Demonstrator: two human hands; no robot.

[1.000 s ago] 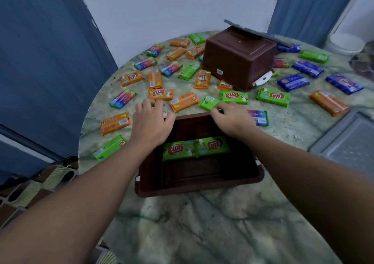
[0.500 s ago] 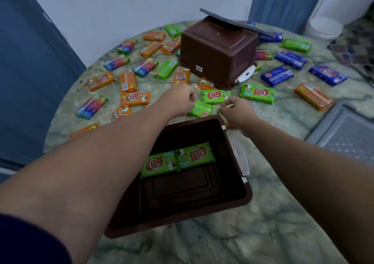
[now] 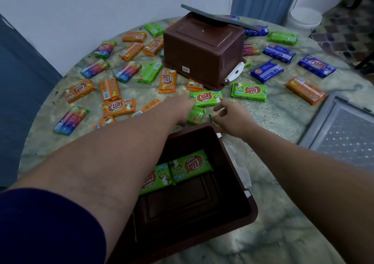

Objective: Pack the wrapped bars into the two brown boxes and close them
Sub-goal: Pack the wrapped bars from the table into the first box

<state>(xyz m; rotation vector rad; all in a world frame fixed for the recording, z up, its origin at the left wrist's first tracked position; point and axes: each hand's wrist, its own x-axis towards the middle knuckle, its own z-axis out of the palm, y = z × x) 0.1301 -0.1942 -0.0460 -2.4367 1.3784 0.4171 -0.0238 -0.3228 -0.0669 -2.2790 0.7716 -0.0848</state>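
Hands first. Our left hand [image 3: 178,110] reaches out over the round green marble table [image 3: 273,122]. Its fingers lie on the near edge of a flat green wrapped bar with red letters [image 3: 206,98], and a second small green wrapped bar [image 3: 196,117] sits just under the hand. We cannot tell if the fingers grip either bar. Our right hand [image 3: 232,118] is beside it, with fingers half curled, and it pinches a small wrapped bar [image 3: 212,116] that is mostly hidden.

Near us stands an open dark brown plastic box [image 3: 238,182]. Two green wrapped bars [image 3: 178,172] lie side by side on its floor. Farther back is a second brown plastic box turned upside down [image 3: 202,47], with a flat grey lid [image 3: 218,19] leaning on top of it. Lots of orange, green, blue and rainbow wrapped bars lie scattered on the table around it. A grey plastic lid [image 3: 342,134] lies at the right.

Half a second ago our left hand was closed by the small green bar. Now it has moved further out to the bigger green bar. Our right hand has stayed in almost the same spot. The two bars in the open box have not moved.
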